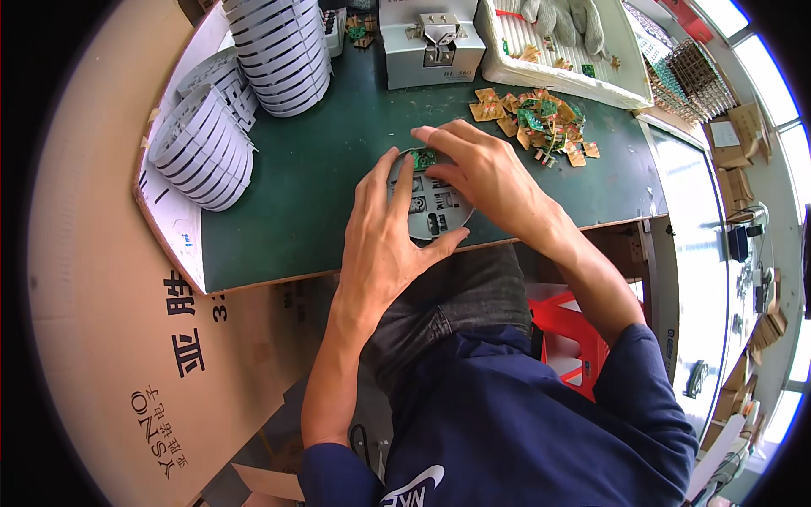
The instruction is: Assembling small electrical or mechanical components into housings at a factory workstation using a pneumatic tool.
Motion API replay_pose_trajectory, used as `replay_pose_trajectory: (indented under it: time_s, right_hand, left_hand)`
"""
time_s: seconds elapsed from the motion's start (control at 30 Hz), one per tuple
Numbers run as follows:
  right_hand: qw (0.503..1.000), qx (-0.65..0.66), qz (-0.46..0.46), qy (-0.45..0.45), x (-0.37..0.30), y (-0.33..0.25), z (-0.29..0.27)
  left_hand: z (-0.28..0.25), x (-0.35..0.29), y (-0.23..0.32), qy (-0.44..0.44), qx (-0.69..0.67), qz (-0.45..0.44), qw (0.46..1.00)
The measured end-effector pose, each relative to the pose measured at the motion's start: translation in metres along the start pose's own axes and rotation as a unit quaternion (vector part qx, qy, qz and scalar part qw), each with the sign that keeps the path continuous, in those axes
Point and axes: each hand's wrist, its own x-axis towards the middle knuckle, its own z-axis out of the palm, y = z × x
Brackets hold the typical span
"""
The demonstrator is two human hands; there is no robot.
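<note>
A round grey plastic disc [445, 221] with cut-outs and small compartments lies at the near edge of the table, between both hands. My left hand [376, 224] grips it around the left side, its fingers along the rim and its thumb at the near right edge. At the disc's far part sits a small green circuit board [424, 158], touched by my left index finger. From the right, my right hand [488, 169] closes on this board, index finger beyond the far rim and thumb at the board's near side. Its other fingers are partly hidden.
Stacked pale grey rings [283, 63] and a leaning stack [207, 156] occupy the left. A metal-fronted machine [435, 68] stands at the back, beside a white foam tray [562, 80] holding gloves [583, 25]. Loose circuit boards [541, 122] are heaped at right on the green table [287, 211].
</note>
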Motion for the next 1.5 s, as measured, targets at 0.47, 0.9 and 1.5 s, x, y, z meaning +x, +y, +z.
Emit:
replay_pose_trajectory:
  time_s: [0.47, 0.9, 1.5]
  right_hand:
    - [0.996, 0.018, -0.027, 0.081, 0.018, 0.013, -0.017]
    - [0.815, 0.563, -0.078, 0.115, 0.162, -0.043, -0.097]
    - [0.899, 0.339, 0.024, 0.275, 0.184, 0.006, -0.086]
  left_hand:
    - [0.001, 0.002, -0.001, 0.009, 0.039, 0.018, 0.999]
    - [0.001, -0.001, 0.0, 0.003, 0.014, 0.002, 1.0]
    - [0.001, -0.001, -0.002, -0.003, 0.005, -0.009, 1.0]
